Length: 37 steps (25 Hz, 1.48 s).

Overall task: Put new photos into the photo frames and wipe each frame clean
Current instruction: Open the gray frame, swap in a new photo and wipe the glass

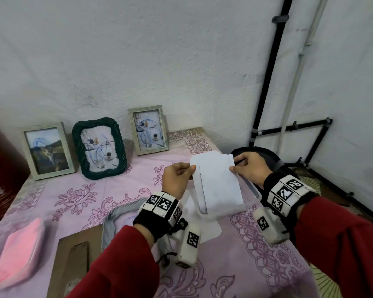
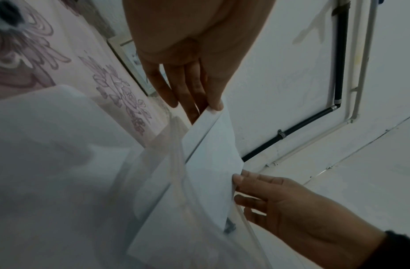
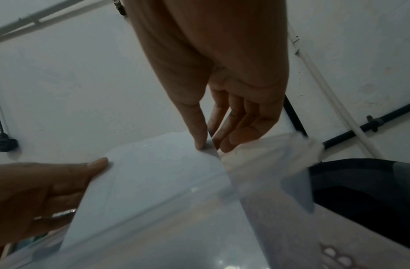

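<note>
Both hands hold a small stack of white photo prints [image 1: 218, 181], blank backs toward me, over a clear plastic box [image 1: 256, 191]. My left hand [image 1: 191, 169] pinches the stack's left edge [image 2: 211, 154], thumb on top. My right hand [image 1: 233, 167] pinches the upper right corner [image 3: 153, 182] between thumb and fingers. Three frames stand against the wall: a grey one [image 1: 47, 150], a dark green woven one [image 1: 99, 148] and another grey one [image 1: 148, 130], each with a scribbled-on photo. A frame's brown backing [image 1: 73, 261] lies face down at the near left.
A folded pink cloth [image 1: 17, 252] lies at the near left of the floral tablecloth [image 1: 256, 244]. A grey ribbed frame [image 1: 116, 214] lies by my left wrist. The box's lid [image 1: 211, 231] sits under my left arm. A dark chair [image 1: 271, 160] stands beyond the table's right edge.
</note>
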Each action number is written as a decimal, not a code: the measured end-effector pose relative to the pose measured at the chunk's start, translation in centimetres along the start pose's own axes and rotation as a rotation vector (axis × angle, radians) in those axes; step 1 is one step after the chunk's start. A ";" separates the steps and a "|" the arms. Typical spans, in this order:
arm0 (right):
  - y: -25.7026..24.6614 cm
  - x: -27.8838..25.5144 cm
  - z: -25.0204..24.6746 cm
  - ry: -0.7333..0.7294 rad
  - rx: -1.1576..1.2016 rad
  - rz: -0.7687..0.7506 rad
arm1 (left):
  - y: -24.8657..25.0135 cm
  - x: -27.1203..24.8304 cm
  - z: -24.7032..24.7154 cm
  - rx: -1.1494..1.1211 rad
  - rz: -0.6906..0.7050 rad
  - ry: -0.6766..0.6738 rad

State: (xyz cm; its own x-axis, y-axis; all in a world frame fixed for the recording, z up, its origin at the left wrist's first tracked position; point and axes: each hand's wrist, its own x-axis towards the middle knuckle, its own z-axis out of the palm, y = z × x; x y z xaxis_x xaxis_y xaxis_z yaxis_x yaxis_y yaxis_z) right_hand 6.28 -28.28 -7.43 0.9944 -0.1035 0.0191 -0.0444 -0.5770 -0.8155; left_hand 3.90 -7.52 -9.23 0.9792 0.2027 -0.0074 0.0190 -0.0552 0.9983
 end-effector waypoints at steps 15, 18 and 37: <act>-3.9 -2.0 0.7 0.086 -0.034 -0.174 | 8.2 -2.5 -6.7 -0.105 0.339 0.253; -7.0 -3.2 1.9 0.064 0.096 -0.282 | 8.7 -3.2 -8.6 -0.111 0.344 0.245; -9.8 -8.3 11.3 -0.219 0.134 -0.106 | -2.0 -9.4 -19.5 0.560 -0.027 -0.002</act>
State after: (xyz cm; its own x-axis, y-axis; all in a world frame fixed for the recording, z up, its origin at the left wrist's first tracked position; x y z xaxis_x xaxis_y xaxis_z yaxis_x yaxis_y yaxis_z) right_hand -0.51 -12.61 -6.15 0.9904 0.1382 -0.0053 0.0596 -0.4613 -0.8853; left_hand -9.25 9.72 -10.00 0.9773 0.2091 -0.0335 0.1479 -0.5608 0.8146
